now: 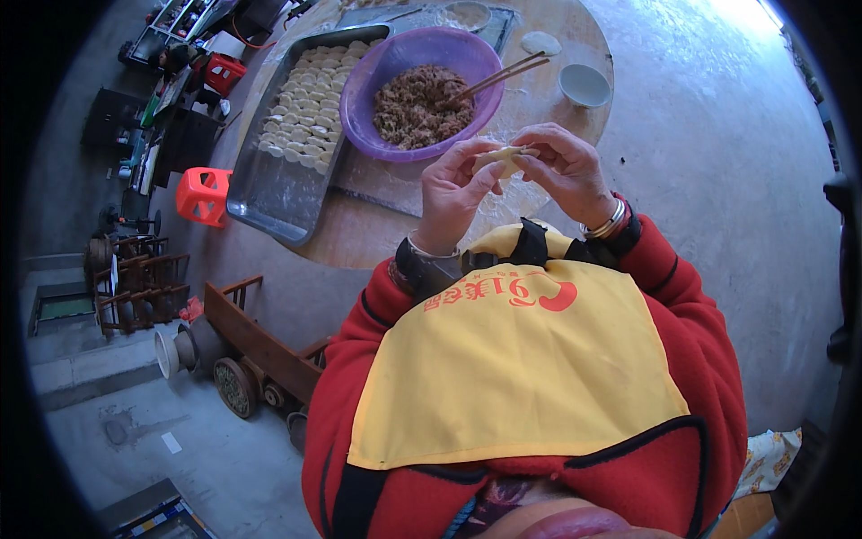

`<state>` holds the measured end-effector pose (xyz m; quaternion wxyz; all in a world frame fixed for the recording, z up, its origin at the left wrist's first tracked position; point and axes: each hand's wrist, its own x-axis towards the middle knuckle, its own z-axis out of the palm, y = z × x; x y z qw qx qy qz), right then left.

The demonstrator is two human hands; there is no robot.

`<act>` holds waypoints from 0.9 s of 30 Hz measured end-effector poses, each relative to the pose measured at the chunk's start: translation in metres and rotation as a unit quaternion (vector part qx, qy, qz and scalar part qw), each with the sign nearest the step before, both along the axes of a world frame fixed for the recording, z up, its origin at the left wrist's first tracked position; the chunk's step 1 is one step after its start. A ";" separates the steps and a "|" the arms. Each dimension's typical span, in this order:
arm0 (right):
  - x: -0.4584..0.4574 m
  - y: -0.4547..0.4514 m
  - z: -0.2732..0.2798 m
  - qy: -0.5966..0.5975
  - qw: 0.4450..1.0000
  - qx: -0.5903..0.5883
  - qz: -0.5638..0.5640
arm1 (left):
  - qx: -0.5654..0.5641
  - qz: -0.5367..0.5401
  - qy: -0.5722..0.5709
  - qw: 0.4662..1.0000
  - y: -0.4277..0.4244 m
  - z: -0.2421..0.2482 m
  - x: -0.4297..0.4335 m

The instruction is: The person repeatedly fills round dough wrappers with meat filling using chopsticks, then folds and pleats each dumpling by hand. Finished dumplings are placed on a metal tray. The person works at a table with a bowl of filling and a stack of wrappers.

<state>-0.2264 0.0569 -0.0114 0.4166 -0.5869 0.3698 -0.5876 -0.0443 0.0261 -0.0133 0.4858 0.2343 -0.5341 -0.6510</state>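
Observation:
My left hand (pixel 458 185) and my right hand (pixel 566 168) pinch a dumpling (pixel 502 160) between thumbs and fingers, above the near edge of the round wooden table (pixel 363 236). Just beyond them stands a purple plastic bowl (pixel 357 108) of minced filling (pixel 424 104), with a pair of wooden chopsticks (pixel 505 77) leaning in it. Rows of dumplings (pixel 306 101) cover the far part of a metal tray (pixel 269 202) to the left. A round dough wrapper (pixel 541 43) lies on the table, near a pale bowl (pixel 584 86).
A red plastic stool (pixel 204 195) stands left of the table. Wooden benches (pixel 262 337) and a round basket (pixel 234 387) are at lower left. A person (pixel 176 59) sits far off at upper left, by another red stool (pixel 224 73).

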 end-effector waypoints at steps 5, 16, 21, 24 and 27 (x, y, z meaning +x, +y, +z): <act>0.000 0.001 0.001 0.072 0.996 -0.048 -0.028 | -0.034 0.005 -0.031 0.999 0.002 -0.002 0.003; 0.002 -0.001 0.000 0.175 0.976 -0.121 -0.052 | -0.066 0.015 -0.078 0.995 -0.002 -0.007 0.004; 0.001 0.002 0.000 0.011 1.000 0.023 0.000 | 0.063 -0.022 0.020 0.998 -0.002 -0.002 0.006; 0.000 0.003 -0.001 0.005 1.000 0.018 0.019 | 0.067 -0.028 0.038 0.997 -0.001 -0.001 0.006; 0.000 0.002 -0.001 0.058 0.998 -0.031 0.002 | 0.031 -0.043 0.008 0.999 -0.002 -0.004 0.007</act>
